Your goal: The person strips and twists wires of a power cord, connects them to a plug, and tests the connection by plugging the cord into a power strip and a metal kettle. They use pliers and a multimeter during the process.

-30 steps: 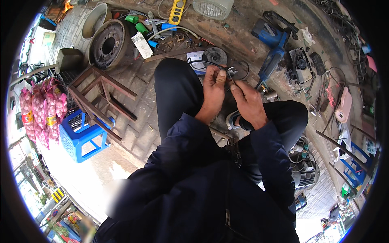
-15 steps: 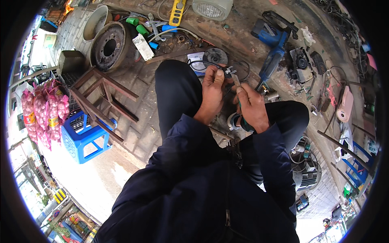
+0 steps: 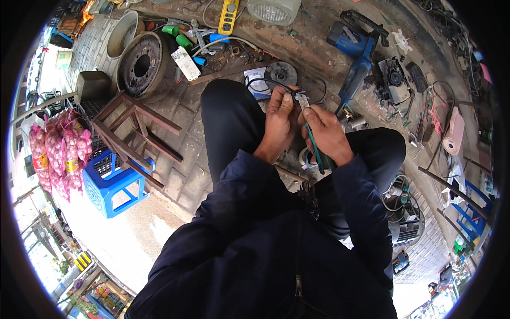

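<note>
My left hand (image 3: 278, 118) pinches the end of a black cable (image 3: 255, 82) between thumb and fingertips; a small dark fitting shows there. My right hand (image 3: 327, 133) is closed around green-handled pliers (image 3: 312, 139). The metal head of the pliers points up and touches or nearly touches the cable end; I cannot make out exactly what lies in the jaws. Both hands are close together between my knees. Beyond them are a round grey disc (image 3: 280, 74) and a blue-and-white packet (image 3: 256, 84) on the ground.
At the right lies a blue power tool (image 3: 357, 74), with a dark open housing (image 3: 395, 83) past it. A yellow power strip (image 3: 228, 17) and a wheel rim (image 3: 142, 65) are at the far left. A brown stool frame (image 3: 135, 125) and a blue plastic stool (image 3: 114, 186) stand at the left.
The pliers have turned, so their head is more upright and more of the green handles shows below my right hand. My left hand stays nearly in place on the cable.
</note>
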Demonstrator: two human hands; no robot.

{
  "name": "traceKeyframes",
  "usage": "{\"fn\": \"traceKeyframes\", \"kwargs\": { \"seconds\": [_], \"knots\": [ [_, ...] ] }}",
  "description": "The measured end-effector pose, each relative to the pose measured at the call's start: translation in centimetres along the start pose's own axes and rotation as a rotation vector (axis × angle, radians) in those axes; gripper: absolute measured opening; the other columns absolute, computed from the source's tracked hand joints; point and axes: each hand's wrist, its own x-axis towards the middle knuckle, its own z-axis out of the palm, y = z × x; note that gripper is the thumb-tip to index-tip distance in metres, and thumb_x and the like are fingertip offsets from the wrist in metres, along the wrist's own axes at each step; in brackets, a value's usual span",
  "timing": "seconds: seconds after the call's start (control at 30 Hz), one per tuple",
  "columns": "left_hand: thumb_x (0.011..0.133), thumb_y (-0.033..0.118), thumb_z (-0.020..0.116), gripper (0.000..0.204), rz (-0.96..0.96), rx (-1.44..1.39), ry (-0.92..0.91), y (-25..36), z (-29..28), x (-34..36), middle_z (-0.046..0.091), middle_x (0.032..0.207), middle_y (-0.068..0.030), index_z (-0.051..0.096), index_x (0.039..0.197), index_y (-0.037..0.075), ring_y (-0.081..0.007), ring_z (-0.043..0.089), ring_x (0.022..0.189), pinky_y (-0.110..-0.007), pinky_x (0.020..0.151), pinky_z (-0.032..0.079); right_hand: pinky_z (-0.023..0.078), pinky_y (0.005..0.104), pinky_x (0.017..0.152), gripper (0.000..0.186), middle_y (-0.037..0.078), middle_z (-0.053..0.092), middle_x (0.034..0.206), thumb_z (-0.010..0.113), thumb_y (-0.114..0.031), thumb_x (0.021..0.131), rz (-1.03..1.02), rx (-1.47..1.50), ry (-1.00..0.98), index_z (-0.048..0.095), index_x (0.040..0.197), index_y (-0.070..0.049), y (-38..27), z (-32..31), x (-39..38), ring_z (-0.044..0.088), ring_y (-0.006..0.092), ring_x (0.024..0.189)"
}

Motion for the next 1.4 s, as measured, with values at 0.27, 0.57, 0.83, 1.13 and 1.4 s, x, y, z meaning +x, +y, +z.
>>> {"fn": "traceKeyframes", "kwargs": {
  "seconds": [0.27, 0.57, 0.83, 1.13, 1.4],
  "knots": [
    [0.11, 0.019, 0.052, 0.016, -0.022, -0.019, -0.048, -0.6, -0.3, -0.2, 0.064, 0.102, -0.0023, 0.058, 0.121, 0.01, -0.0124, 0.062, 0.086, -0.028, 0.079, 0.052, 0.042, 0.0268, 0.046, 0.029, 0.002, 0.056, 0.067, 0.048, -0.025, 0.111, -0.146, 0.079, 0.06, 0.06, 0.096, -0.004, 1.0, 0.9, -1.5, 0.052, 0.0094, 0.049],
    [0.111, 0.018, 0.049, 0.014, 0.056, -0.036, 0.054, -0.7, -0.6, 0.2, 0.063, 0.119, 0.0005, 0.059, 0.119, 0.012, -0.0128, 0.063, 0.101, -0.034, 0.089, 0.053, 0.046, 0.0317, 0.051, 0.021, 0.009, 0.061, 0.068, 0.054, -0.015, 0.107, -0.383, -0.06, 0.206, 0.06, 0.095, 0.0, -2.0, -0.4, -2.5, 0.06, 0.0156, 0.054],
    [0.111, 0.016, 0.048, 0.014, 0.062, -0.049, 0.008, -0.7, -0.3, 0.6, 0.064, 0.12, -0.0016, 0.06, 0.116, 0.011, -0.0159, 0.065, 0.104, -0.035, 0.09, 0.053, 0.05, 0.0505, 0.061, 0.007, 0.023, 0.069, 0.083, 0.058, -0.006, 0.101, -0.497, -0.534, 0.326, 0.058, 0.102, 0.001, 0.8, 0.7, -1.5, 0.067, 0.0467, 0.078],
    [0.111, 0.019, 0.048, 0.017, 0.005, -0.09, -0.061, -0.7, -0.7, 0.1, 0.066, 0.112, -0.0066, 0.059, 0.12, 0.01, -0.0206, 0.066, 0.091, -0.034, 0.083, 0.054, 0.05, 0.0525, 0.059, 0.015, 0.027, 0.063, 0.075, 0.063, -0.01, 0.098, -0.514, -0.518, 0.256, 0.054, 0.092, 0.0, -0.7, 0.8, -0.8, 0.065, 0.047, 0.072],
    [0.11, 0.025, 0.049, 0.022, -0.042, -0.129, -0.007, 0.1, -0.1, -0.2, 0.063, 0.114, -0.0116, 0.056, 0.127, 0.012, -0.0219, 0.064, 0.094, -0.037, 0.083, 0.056, 0.053, 0.0485, 0.062, 0.02, 0.027, 0.067, 0.084, 0.062, -0.009, 0.099, -0.632, -0.376, 0.164, 0.061, 0.115, 0.003, -2.7, 1.2, -3.0, 0.067, 0.0452, 0.076]
  ]
}}
